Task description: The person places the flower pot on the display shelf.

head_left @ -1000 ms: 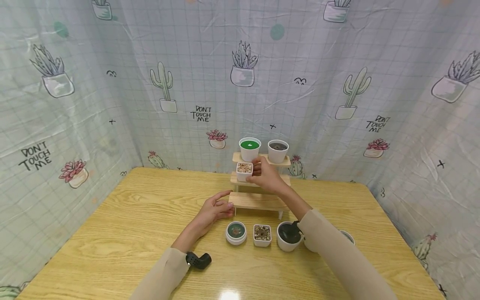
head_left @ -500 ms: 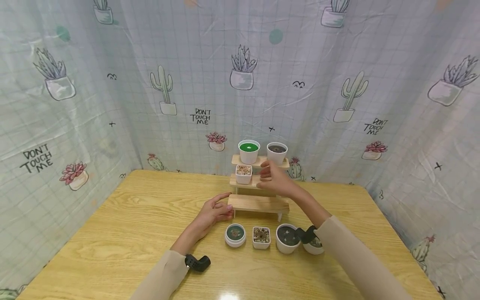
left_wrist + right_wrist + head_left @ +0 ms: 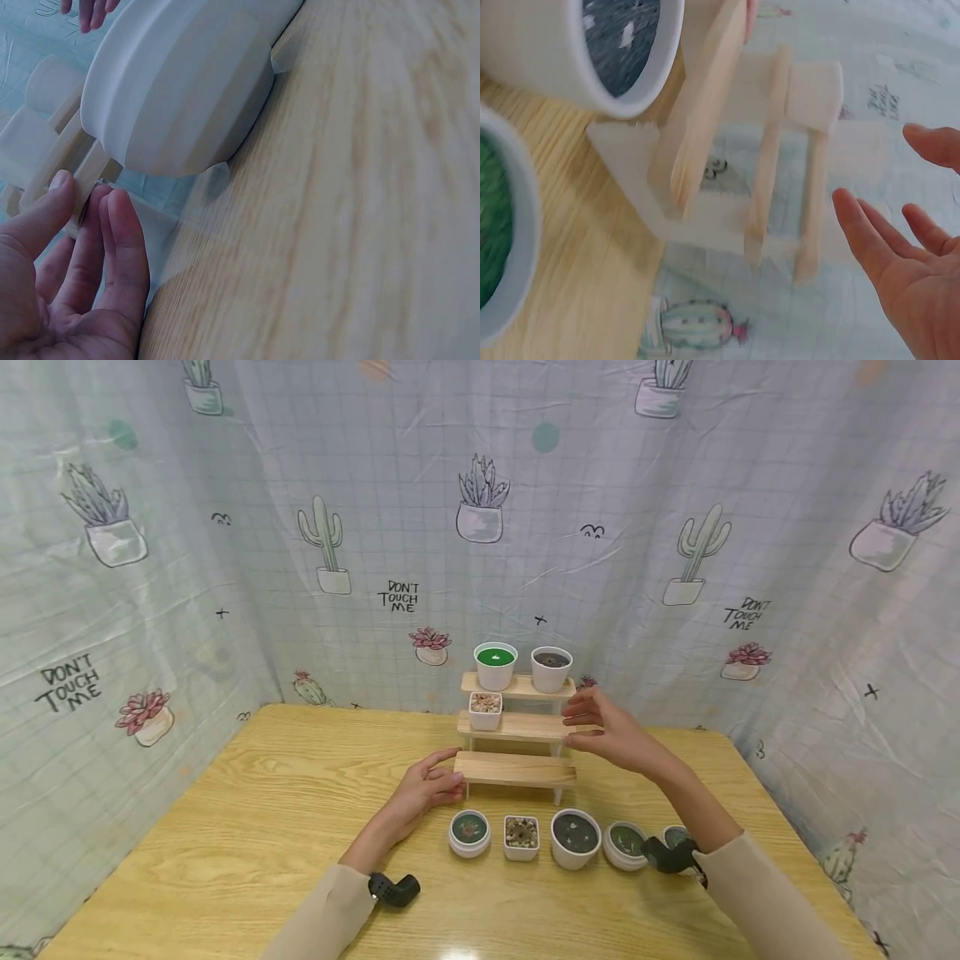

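A three-tier wooden plant stand (image 3: 516, 768) stands on the table. My left hand (image 3: 416, 795) holds the left end of its lowest shelf; in the left wrist view the thumb lies on one side of the board and the fingers on the other. My right hand (image 3: 618, 735) is in the air by the stand's right end, fingers loosely bent, holding nothing. A square white pot with pale pebbles (image 3: 485, 713) sits at the left of the middle shelf. On the top shelf are a round white pot with a green top (image 3: 495, 668) and one with a dark top (image 3: 551, 672).
In front of the stand runs a row of pots: a low round pot (image 3: 469, 835), a square pebble pot (image 3: 521, 839), a larger round pot (image 3: 575, 841) and a low greenish pot (image 3: 626, 847). Another pot (image 3: 677, 837) is partly hidden by the right wrist camera. A patterned curtain (image 3: 360, 527) hangs behind.
My right hand has let go of the square pebble pot, leaving it on the middle shelf, and has moved right past the stand's end. My left hand stays at the lowest shelf.
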The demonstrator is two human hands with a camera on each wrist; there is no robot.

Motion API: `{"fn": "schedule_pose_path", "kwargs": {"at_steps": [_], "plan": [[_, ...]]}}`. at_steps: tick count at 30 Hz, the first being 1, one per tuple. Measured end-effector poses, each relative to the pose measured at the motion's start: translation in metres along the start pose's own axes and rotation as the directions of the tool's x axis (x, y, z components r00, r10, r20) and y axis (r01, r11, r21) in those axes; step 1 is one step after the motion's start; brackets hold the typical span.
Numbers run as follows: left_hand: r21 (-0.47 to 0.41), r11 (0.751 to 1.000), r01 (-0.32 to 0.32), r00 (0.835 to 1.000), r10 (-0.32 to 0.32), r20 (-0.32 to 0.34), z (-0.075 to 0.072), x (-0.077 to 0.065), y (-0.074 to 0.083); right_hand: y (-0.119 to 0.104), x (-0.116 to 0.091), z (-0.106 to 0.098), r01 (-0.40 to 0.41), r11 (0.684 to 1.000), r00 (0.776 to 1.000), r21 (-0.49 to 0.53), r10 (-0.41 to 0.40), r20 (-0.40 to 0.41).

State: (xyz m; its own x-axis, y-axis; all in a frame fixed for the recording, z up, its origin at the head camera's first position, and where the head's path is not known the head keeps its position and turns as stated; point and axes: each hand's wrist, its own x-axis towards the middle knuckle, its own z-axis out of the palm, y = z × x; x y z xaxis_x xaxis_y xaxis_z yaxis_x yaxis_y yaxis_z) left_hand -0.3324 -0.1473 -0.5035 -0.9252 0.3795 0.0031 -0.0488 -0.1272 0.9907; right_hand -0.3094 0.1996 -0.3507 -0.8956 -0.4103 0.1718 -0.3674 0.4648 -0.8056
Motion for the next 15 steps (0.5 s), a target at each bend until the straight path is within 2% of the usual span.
{"fn": "schedule_pose_path", "kwargs": {"at_steps": [11, 15], "plan": [[0.006, 1.0, -0.008, 1.0, 0.008, 0.015, 0.0, 0.003, -0.002, 0.027, -0.055, -0.032, -0.001, 0.999, 1.0, 0.047, 0.002, -0.027], [0.002, 1.0, -0.006, 1.0, 0.006, 0.007, 0.0, 0.003, -0.003, 0.041, -0.071, -0.039, 0.009, 0.999, 1.0, 0.053, -0.009, -0.013]]}}
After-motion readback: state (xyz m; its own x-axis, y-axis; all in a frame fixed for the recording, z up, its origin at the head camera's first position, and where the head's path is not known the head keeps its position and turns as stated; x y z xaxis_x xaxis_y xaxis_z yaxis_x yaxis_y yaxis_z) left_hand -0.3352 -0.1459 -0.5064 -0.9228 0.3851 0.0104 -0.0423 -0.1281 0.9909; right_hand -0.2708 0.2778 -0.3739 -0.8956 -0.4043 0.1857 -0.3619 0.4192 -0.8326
